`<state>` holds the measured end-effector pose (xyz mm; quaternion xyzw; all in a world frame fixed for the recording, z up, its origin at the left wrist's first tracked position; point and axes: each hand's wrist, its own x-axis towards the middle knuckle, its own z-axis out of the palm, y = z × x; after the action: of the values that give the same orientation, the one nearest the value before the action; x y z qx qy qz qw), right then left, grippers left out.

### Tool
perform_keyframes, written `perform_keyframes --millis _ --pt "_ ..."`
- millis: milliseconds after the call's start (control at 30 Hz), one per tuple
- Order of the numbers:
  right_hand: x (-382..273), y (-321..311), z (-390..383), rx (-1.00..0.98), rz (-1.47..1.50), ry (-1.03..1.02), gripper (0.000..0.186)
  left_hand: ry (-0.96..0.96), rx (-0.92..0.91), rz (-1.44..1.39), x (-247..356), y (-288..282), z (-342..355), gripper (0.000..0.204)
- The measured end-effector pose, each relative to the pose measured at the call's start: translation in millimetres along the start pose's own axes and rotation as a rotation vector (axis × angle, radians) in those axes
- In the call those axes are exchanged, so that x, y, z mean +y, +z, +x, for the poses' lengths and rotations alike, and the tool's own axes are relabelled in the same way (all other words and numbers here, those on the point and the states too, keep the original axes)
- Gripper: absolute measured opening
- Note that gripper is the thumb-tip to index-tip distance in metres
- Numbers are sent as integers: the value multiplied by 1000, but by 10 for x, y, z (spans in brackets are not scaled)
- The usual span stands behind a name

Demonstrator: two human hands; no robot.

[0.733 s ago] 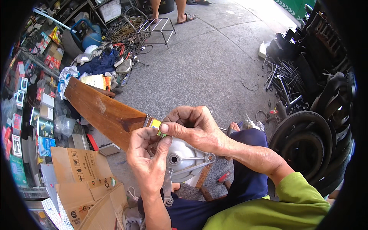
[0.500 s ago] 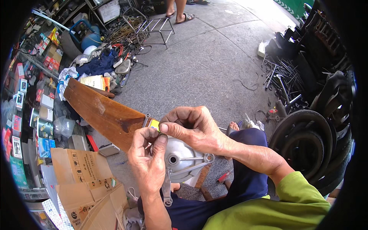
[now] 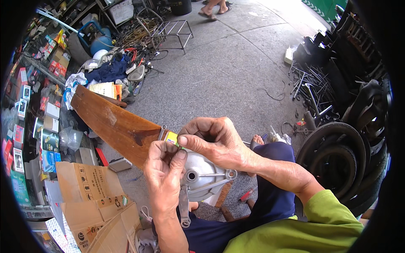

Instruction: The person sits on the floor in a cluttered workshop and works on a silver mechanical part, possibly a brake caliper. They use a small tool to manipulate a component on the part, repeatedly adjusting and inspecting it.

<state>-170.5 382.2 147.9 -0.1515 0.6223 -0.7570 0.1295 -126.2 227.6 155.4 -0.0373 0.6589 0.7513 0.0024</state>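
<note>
My left hand (image 3: 163, 170) and my right hand (image 3: 216, 145) meet above a round silver metal part (image 3: 204, 163) that looks like a drum brake plate. Both thumbs are pressed against curled fingers; whatever they pinch is hidden between the fingertips. The plate has a round central hole and ribs, and a metal lever arm (image 3: 184, 207) hangs from its near side. Just past my fingertips shows a small yellow packet (image 3: 171, 137), partly covered by my hands. Beside it, a ring-ended spanner (image 3: 163, 131) rests at the edge of a wooden bench (image 3: 114, 120).
Flattened cardboard (image 3: 90, 185) lies at the near left, by a case of small boxes (image 3: 51, 141). A metal rack (image 3: 175, 31) stands farther off, with another person's feet (image 3: 215, 12) beyond. Tires (image 3: 333, 162) and a heap of metal rods (image 3: 310, 86) line the right.
The other person's feet have stepped to the right in the background. My hands stay together in nearly the same pose, with the fingertips shifted very slightly.
</note>
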Motion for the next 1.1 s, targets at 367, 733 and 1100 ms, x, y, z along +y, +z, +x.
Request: perform_keyframes --millis 367,733,1100 --pt "-44 -1 -15 -4 60 24 26 -25 -38 0 1 25 13 22" --pt "-16 43 -24 17 -57 -19 22 -22 1 62 -19 -29 -7 18" --pt "77 59 5 -4 -182 -203 24 4 24 46 100 122 -98 16"
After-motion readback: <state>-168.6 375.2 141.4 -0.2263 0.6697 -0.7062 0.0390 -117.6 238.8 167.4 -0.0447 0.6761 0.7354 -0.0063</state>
